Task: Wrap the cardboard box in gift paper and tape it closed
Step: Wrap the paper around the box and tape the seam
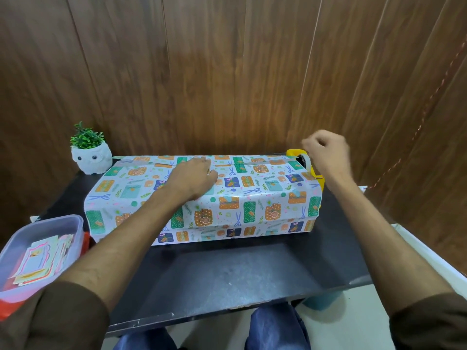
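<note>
Squarely at centre frame, the gift-papered box (252, 195) lies on a black table (227, 269). The left hand (193, 179) presses flat-fingered on its top seam. The right hand (327, 154), fingers curled and blurred, hovers over the yellow tape dispenser (294, 152) at centre right; whether it grasps tape cannot be told.

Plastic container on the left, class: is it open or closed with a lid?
Open. No lid covers the plastic container; the paper cards inside show directly from above.

Wrapped box (202, 193) mid-table (227, 274), owl planter (91, 157) behind-left, tape dispenser (307, 164) behind-right, container (38, 248) front-left.
</note>
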